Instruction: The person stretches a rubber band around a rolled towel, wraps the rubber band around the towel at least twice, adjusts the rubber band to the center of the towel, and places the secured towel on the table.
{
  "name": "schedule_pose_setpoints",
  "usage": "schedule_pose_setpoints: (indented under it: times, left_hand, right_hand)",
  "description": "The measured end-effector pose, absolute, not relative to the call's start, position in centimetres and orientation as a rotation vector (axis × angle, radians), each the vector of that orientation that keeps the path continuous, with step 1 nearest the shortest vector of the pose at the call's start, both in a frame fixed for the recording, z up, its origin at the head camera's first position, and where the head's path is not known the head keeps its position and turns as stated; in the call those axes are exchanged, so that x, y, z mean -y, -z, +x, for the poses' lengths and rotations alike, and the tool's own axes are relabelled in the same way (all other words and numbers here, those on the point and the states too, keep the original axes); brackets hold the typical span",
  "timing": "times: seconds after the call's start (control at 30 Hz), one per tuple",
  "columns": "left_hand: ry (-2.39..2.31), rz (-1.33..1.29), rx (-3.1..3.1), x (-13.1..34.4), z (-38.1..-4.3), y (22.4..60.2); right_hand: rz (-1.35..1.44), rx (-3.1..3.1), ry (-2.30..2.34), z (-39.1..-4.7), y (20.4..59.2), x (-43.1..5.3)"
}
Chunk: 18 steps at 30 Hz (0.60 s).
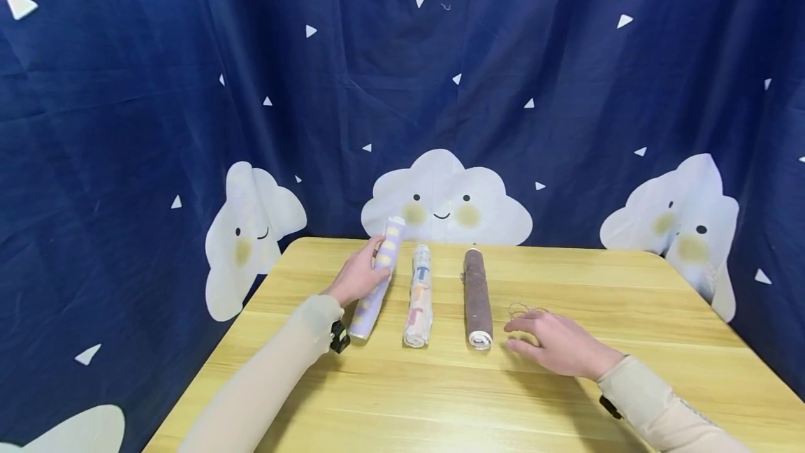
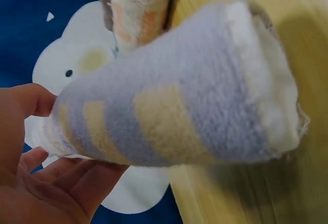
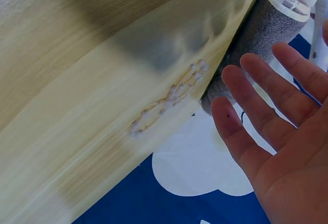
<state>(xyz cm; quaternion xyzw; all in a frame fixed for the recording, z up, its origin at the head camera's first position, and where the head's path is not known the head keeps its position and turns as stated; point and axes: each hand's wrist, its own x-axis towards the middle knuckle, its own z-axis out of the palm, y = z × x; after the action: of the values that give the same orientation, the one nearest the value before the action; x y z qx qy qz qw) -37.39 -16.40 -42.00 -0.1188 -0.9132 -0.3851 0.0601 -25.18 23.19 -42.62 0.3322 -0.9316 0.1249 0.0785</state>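
Observation:
My left hand point(image 1: 361, 275) grips a lavender rolled towel point(image 1: 377, 292) with cream blocks, thumb on one side and fingers on the other. In the left wrist view this towel point(image 2: 164, 101) is tilted, its white-edged end towards the camera. Beside it on the table lies a pale rolled towel point(image 1: 418, 299) with coloured letters. Further right is a brown rolled towel point(image 1: 478, 296) with a white end. My right hand point(image 1: 560, 344) hovers right of the brown towel, fingers apart and holding nothing. Thin looped bands point(image 3: 169, 98) lie on the table near its fingers.
The wooden table point(image 1: 390, 397) has rounded far corners. A dark blue curtain point(image 1: 402, 89) with white clouds and triangles hangs around its back and sides. A dark wrist device point(image 1: 339, 336) sits on the left sleeve.

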Motion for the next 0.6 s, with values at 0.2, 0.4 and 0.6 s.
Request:
schedule_pose_setpoints:
  times: [0.2, 0.4, 0.6]
  left_hand:
    - [1.181, -0.388, 2.708, 16.1, -36.3, 41.3]
    - [1.156, -0.461, 2.664, 16.1, -35.0, 40.5]
    - [1.162, -0.565, 2.633, 15.7, -33.4, 39.5]
  right_hand:
    - [0.983, 2.796, -0.382, -25.4, 42.5, -23.6]
    - [0.974, 2.8, -0.362, -25.7, 42.5, -24.2]
    - [0.932, 2.822, -0.363, -25.7, 42.6, -24.9]
